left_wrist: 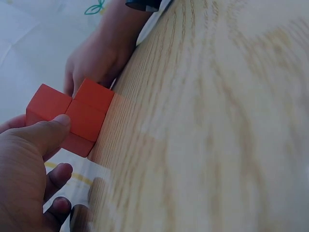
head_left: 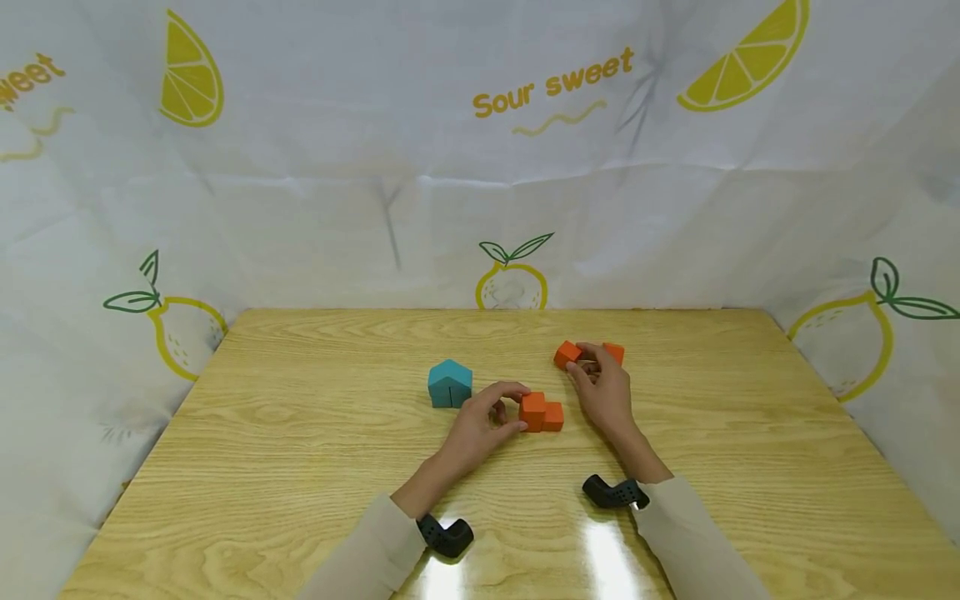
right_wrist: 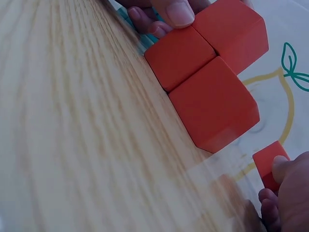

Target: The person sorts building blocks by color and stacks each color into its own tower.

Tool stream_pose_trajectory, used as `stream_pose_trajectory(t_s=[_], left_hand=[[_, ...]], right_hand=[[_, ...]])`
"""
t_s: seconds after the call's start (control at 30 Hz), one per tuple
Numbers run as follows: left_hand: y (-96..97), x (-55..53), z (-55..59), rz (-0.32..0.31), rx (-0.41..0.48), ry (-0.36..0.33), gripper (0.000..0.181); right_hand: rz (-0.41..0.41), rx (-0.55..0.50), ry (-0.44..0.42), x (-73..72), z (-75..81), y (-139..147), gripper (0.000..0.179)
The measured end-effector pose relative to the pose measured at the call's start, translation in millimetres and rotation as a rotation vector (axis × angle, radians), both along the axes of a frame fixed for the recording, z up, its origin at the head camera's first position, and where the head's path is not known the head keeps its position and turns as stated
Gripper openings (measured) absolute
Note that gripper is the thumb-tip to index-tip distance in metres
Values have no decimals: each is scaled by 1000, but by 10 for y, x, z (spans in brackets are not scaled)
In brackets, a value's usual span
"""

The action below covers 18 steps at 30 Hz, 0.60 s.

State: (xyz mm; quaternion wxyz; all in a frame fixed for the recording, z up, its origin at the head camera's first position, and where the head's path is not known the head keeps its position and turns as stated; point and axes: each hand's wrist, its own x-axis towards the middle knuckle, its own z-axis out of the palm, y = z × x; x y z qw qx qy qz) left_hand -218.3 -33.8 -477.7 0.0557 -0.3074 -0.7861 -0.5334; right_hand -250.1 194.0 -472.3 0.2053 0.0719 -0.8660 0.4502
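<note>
Near the table's middle, my left hand (head_left: pixel 477 423) pinches the upper orange block (head_left: pixel 532 407) of a small group between thumb and fingers. That block sits on a lower orange block (right_wrist: pixel 179 58), and another orange block (head_left: pixel 553 416) stands against its right side. In the left wrist view the left thumb (left_wrist: pixel 53 128) lies across the stack's side. Farther back, my right hand (head_left: pixel 606 392) pinches a separate orange block (head_left: pixel 567 355), also visible in the right wrist view as a small block (right_wrist: pixel 268 164) at the fingertips. One more orange piece (head_left: pixel 614 352), partly hidden, lies behind the right hand.
A teal block group (head_left: pixel 450 385) with a peaked top stands left of the left hand. The wooden table (head_left: pixel 300 450) meets a white lemon-printed cloth (head_left: pixel 337 233) at the back and sides. Dark wrist bands (head_left: pixel 615 492) sit at both sleeves.
</note>
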Motion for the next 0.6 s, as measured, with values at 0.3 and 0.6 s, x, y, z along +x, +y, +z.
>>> stream_pose_trajectory(t_s=[0.3, 0.6], left_hand=[[1, 6, 8, 12, -23, 8, 45], [1, 9, 13, 14, -22, 6, 46]], right_hand=[[45, -7, 77, 47, -23, 18, 37], [81, -2, 106, 115, -14, 14, 37]])
